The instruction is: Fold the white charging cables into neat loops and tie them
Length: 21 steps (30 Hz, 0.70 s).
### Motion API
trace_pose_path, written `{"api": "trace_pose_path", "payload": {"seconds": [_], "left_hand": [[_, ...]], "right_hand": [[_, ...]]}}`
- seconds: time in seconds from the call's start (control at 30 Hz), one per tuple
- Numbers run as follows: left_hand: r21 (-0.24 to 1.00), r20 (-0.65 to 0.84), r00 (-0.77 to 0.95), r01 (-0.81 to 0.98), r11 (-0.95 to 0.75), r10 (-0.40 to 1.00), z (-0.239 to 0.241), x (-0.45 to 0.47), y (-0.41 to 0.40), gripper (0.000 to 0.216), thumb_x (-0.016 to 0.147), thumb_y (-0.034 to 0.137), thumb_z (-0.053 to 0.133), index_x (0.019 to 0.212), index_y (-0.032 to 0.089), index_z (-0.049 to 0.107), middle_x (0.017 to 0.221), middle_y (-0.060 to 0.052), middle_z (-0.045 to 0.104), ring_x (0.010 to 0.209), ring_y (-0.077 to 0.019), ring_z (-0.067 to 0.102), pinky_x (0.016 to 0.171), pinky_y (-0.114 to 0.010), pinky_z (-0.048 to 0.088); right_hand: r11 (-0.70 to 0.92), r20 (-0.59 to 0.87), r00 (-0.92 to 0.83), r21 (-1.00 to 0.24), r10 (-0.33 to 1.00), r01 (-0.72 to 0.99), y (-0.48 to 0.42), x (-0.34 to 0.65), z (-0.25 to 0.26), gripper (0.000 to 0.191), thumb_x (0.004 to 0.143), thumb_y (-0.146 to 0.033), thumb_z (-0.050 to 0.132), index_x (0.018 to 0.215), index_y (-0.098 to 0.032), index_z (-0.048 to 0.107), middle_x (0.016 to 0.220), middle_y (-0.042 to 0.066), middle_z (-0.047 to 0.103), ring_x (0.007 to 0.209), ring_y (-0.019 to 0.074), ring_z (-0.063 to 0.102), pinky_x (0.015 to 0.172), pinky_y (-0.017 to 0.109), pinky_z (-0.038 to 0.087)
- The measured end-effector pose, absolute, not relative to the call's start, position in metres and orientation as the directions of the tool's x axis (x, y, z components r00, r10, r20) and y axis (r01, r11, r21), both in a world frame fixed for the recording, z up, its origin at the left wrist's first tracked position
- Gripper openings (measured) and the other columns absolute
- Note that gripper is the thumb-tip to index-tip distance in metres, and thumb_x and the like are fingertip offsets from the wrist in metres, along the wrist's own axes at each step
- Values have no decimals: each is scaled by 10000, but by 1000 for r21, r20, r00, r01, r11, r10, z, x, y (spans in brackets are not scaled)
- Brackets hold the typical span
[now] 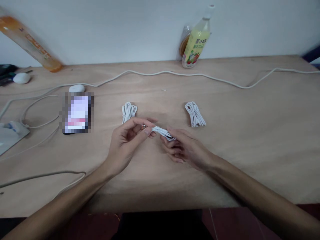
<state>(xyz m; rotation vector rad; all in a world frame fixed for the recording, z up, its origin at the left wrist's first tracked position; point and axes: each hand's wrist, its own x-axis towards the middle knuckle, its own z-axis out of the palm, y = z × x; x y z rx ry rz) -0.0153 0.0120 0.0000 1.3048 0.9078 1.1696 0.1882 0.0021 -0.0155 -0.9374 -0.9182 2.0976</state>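
Observation:
Between my two hands a folded bundle of white cable (162, 132) is held above the table. My left hand (128, 141) pinches its left end between thumb and fingers, with a small shiny tip showing there. My right hand (185, 145) grips the bundle's right end, its fingers curled underneath. Behind my left hand lies a second white cable bundle (129, 111), partly covered by the fingers. A third white cable bundle (195, 114) rests on the table, beyond my right hand and to its right.
A phone (77, 113) and a white case (77, 88) lie at left. One long white cord (165, 72) crosses the back of the wooden table (250, 133). Against the wall stand a yellow drink bottle (196, 43) and an orange bottle (32, 45). Loose cords (50, 174) run along the left side.

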Motion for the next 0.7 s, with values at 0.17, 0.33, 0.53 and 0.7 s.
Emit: {"api": "trace_pose_path", "payload": {"seconds": [0.17, 0.33, 0.53, 0.7], "left_hand": [[992, 63, 189, -121, -40, 980, 2, -15, 13, 18, 946, 215, 818, 961, 220, 826, 1158, -50, 856, 806, -131, 764, 871, -292, 630], [996, 43, 172, -88, -28, 984, 5, -17, 13, 43, 932, 241, 823, 960, 210, 815, 1189, -72, 851, 843, -166, 773, 909, -345, 637], [993, 57, 180, -116, -36, 982, 4, -19, 13, 28, 940, 237, 815, 942, 212, 804, 1255, -84, 839, 844, -164, 759, 887, -339, 622], [979, 76, 170, -201, -41, 982, 2, -20, 14, 154, 954, 219, 806, 1104, 253, 800, 1224, -60, 849, 917, -178, 750, 864, -319, 604]], "right_hand": [[-542, -282, -576, -765, 767, -347, 0, 186, -9, 416, 982, -556, 715, 803, -220, 547, 660, -115, 218, 522, 82, 124, 390, 186, 228], [-596, -360, -543, -721, 759, -354, 0, 184, -9, 400, 997, -578, 670, 861, -204, 624, 647, -111, 213, 535, 98, 126, 405, 188, 241], [-667, -396, -612, -680, 685, -306, 5, 191, -11, 437, 973, -610, 666, 870, -185, 673, 651, -92, 264, 538, 101, 183, 423, 192, 282], [-652, -328, -676, -697, 659, -298, 6, 194, -10, 428, 974, -601, 744, 950, -176, 699, 678, -84, 346, 543, 97, 244, 428, 191, 340]]}}
